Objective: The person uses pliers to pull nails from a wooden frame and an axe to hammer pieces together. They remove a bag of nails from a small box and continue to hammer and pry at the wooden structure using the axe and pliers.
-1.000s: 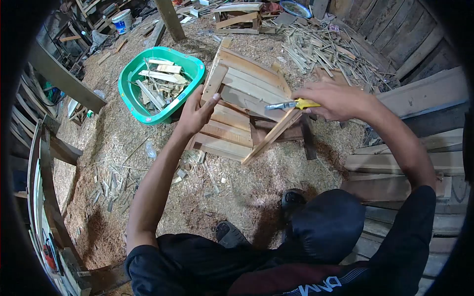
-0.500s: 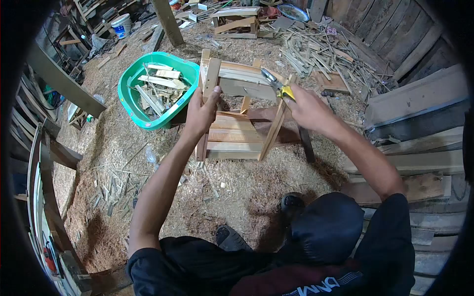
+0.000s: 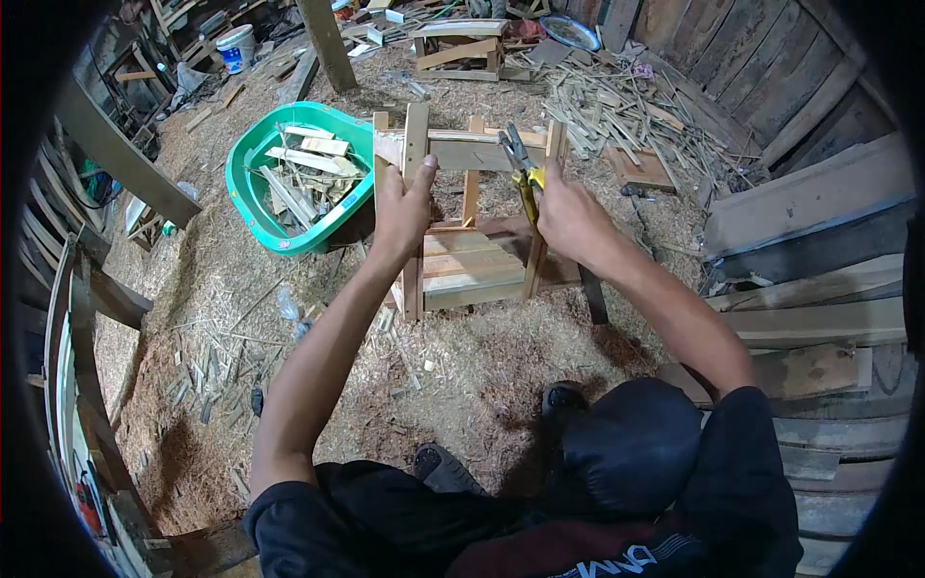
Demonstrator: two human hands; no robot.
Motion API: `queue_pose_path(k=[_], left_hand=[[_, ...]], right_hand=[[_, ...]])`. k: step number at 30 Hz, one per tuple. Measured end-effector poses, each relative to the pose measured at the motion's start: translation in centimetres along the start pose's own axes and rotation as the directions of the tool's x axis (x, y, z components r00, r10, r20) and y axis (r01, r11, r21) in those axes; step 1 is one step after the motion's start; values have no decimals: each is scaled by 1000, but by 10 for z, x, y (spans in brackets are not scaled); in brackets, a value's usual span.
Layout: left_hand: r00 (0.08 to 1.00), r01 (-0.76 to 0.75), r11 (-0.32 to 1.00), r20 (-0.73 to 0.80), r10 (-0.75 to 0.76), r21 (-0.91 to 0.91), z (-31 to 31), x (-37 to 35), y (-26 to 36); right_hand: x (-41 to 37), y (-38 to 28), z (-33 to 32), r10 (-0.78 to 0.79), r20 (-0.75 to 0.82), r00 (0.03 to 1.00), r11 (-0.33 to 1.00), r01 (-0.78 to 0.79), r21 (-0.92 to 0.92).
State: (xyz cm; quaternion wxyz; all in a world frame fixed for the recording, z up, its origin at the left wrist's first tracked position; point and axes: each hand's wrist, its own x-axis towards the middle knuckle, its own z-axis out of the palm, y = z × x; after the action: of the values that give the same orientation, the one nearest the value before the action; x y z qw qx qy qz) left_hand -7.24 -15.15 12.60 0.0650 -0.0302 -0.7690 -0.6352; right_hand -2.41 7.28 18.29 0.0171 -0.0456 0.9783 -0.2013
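A small wooden stool (image 3: 469, 252) lies upside down on the sawdust floor, its legs pointing up. My left hand (image 3: 403, 207) grips the near left leg of the stool. My right hand (image 3: 564, 212) holds yellow-handled pliers (image 3: 521, 169) and also wraps the near right leg. The pliers' jaws point up toward the stool's top crossbar.
A green plastic basin (image 3: 252, 197) of wood offcuts sits left of the stool. Stacked planks (image 3: 819, 289) lie at the right. A heap of thin wood strips (image 3: 636, 111) and another stool frame (image 3: 462, 43) lie behind. A white bucket (image 3: 236, 43) stands far left.
The stool has been tipped up from lying slanted to standing legs up. Both hands moved closer together onto its legs, and the pliers swung from sideways to pointing upward.
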Motion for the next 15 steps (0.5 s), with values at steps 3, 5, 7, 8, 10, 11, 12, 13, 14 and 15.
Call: queue_pose_path(k=[3, 5, 7, 8, 10, 11, 12, 13, 14, 15], left_hand=[[998, 68, 998, 10, -68, 4, 5, -3, 8], [996, 90, 996, -2, -90, -12, 10, -7, 17], [997, 70, 998, -25, -70, -2, 14, -7, 18], [997, 75, 997, -32, -75, 8, 14, -4, 15], [995, 89, 996, -39, -88, 27, 17, -1, 8], [997, 53, 999, -50, -53, 11, 19, 1, 5], [997, 47, 999, -60, -45, 26, 20, 3, 1], [997, 39, 998, -73, -36, 40, 21, 6, -1], [996, 32, 998, -88, -27, 54, 20, 8, -4], [996, 44, 998, -79, -40, 40, 19, 7, -3]], right_hand=[[-1, -13, 0, 64, 19, 998, 998, -65, 23], [6, -7, 13, 49, -29, 998, 994, -46, 96], [14, 1, 32, -4, -140, 990, 996, 16, 85], [17, 6, 41, -52, -225, 973, 998, 61, 32], [21, 11, 52, -128, -338, 932, 990, 102, -96], [25, 13, 56, -158, -370, 915, 980, 101, -169], [26, 10, 52, -136, -348, 927, 984, 86, -156], [25, 3, 44, -114, -326, 938, 987, 70, -144], [24, -2, 32, -45, -242, 969, 998, 34, -49], [23, -8, 24, 18, -148, 989, 999, -11, 42]])
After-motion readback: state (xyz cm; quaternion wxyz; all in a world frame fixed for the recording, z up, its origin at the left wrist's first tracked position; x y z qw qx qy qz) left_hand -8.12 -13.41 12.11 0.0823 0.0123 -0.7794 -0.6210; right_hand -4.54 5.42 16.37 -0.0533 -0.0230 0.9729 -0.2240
